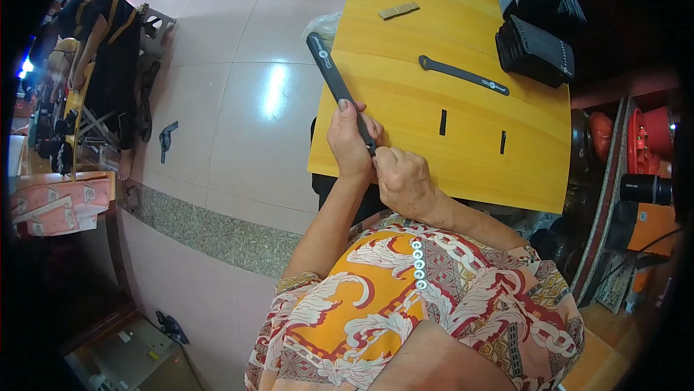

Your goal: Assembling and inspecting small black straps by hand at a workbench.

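My left hand grips a long black strap near its lower end, and the strap points up and to the left over the corner of the yellow wooden table. My right hand pinches the strap's bottom end, touching the left hand. A second black strap lies flat on the table beyond my hands. Two small black loops rest on the wood to the right of my hands.
Stacks of black straps sit at the table's far right, and a small tan piece lies further back. Another person sits at the far left on the tiled floor area. Red containers stand right of the table.
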Motion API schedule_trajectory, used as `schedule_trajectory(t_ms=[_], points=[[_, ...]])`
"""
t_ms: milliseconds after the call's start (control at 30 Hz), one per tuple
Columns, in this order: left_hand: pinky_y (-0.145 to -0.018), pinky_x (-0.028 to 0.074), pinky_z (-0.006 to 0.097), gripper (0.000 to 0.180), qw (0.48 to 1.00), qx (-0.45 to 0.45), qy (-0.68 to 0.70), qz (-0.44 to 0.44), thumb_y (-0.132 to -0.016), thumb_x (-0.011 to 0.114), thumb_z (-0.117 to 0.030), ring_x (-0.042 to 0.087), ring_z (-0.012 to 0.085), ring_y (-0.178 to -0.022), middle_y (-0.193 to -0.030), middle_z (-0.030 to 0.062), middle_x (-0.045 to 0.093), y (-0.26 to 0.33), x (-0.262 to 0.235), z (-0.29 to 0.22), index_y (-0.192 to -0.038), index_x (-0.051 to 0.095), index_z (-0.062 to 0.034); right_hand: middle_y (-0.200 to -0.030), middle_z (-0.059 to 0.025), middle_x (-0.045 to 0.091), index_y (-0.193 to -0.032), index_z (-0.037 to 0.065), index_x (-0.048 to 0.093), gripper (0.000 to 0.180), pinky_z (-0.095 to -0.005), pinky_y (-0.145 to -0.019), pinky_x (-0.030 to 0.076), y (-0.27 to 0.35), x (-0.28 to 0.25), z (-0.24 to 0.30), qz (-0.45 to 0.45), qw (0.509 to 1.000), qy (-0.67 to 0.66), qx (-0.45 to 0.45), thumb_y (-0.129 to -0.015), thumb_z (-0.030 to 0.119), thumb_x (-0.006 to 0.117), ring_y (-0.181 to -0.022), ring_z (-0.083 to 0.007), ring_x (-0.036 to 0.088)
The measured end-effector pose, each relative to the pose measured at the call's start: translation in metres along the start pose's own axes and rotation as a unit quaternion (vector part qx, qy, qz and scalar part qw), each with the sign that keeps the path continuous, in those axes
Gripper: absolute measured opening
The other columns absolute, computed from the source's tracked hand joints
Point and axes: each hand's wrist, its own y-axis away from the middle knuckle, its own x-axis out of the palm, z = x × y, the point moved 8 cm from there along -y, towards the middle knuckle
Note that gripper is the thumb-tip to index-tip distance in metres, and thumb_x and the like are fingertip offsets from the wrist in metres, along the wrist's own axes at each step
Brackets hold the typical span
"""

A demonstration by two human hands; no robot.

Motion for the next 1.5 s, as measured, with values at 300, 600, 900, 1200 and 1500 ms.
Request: schedule_trajectory(t_ms=[300,600,900,1200,1500], points=[[-0.042,0.035,0.025,0.034,0.998,-0.034,0.007,0.045,-0.095,0.038,-0.034,0.041,0.0142,-0.041,-0.047,0.0046,0.042,-0.002,0.000,0.003,-0.086,0.045,-0.0022,-0.062,-0.0162,0.051,-0.074,0.001,0.046,0.008,-0.0404,-0.050,0.045,0.001,0.000,0.004,0.024,0.999,-0.041,-0.023,-0.078,0.004,0.053,-0.055,-0.0327,0.055],[-0.042,0.035,0.024,0.032,0.986,-0.123,-0.061,0.096,-0.094,0.039,-0.035,0.042,0.0119,-0.043,-0.052,0.0035,0.044,0.001,0.008,0.012,-0.088,0.048,-0.0041,-0.073,-0.0159,0.049,-0.086,-0.002,0.048,0.013,-0.0405,-0.061,0.043,-0.007,-0.030,0.006,0.069,0.998,0.009,0.008,-0.075,-0.001,0.054,-0.068,-0.0325,0.053],[-0.059,0.042,0.025,0.037,0.984,-0.087,-0.146,0.048,-0.094,0.037,-0.036,0.049,0.0113,-0.068,-0.087,0.0060,0.052,0.009,-0.001,0.001,-0.116,0.043,-0.0068,-0.080,-0.0183,0.049,-0.101,-0.002,0.050,0.030,-0.0398,-0.068,0.044,-0.013,-0.029,0.004,0.004,0.997,-0.072,-0.031,-0.072,-0.010,0.047,-0.077,-0.0358,0.052],[-0.086,0.041,0.030,0.064,0.887,0.092,-0.360,0.275,-0.079,0.067,-0.031,0.051,0.0204,-0.098,-0.105,0.0128,0.053,0.031,0.000,-0.028,-0.125,0.040,0.0046,-0.075,-0.0065,0.057,-0.088,-0.004,0.055,0.011,-0.0239,-0.060,0.043,-0.023,0.003,-0.036,0.140,0.863,-0.424,0.237,-0.080,-0.001,0.048,-0.065,-0.0120,0.053],[-0.086,0.042,0.032,0.060,0.821,0.146,-0.442,0.330,-0.079,0.062,-0.011,0.053,0.0282,-0.100,-0.109,0.0191,0.052,0.042,0.011,-0.030,-0.130,0.034,0.0044,-0.062,0.0000,0.053,-0.070,-0.001,0.061,0.014,-0.0172,-0.049,0.034,-0.027,0.024,-0.049,0.169,0.741,-0.571,0.312,-0.072,0.006,0.048,-0.053,-0.0048,0.045]])
